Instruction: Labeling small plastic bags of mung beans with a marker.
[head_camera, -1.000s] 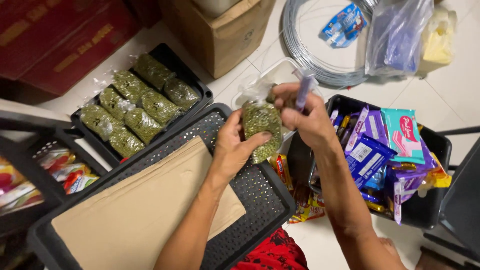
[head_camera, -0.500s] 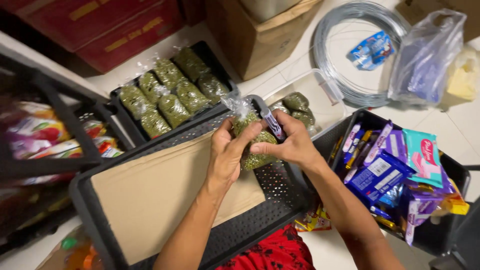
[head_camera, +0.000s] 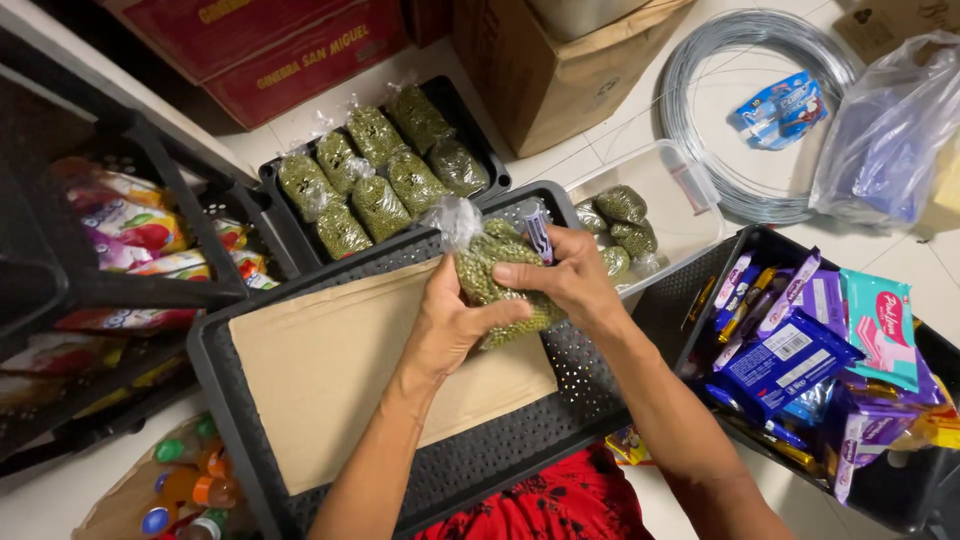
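At twelve o'clock stands a brown cardboard box (head_camera: 560, 60), with red cartons (head_camera: 260, 50) at eleven. A coil of grey wire (head_camera: 745, 110) lies at one o'clock (a blue packet (head_camera: 782, 108) inside it). At four, a black crate of purple and blue wrapped snacks (head_camera: 800, 360)

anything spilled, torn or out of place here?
Nothing spilled or torn. Left hand and right hand hold an intact bag of green beans over the black tray. Only oddity: a wire coil lying loose on the floor.
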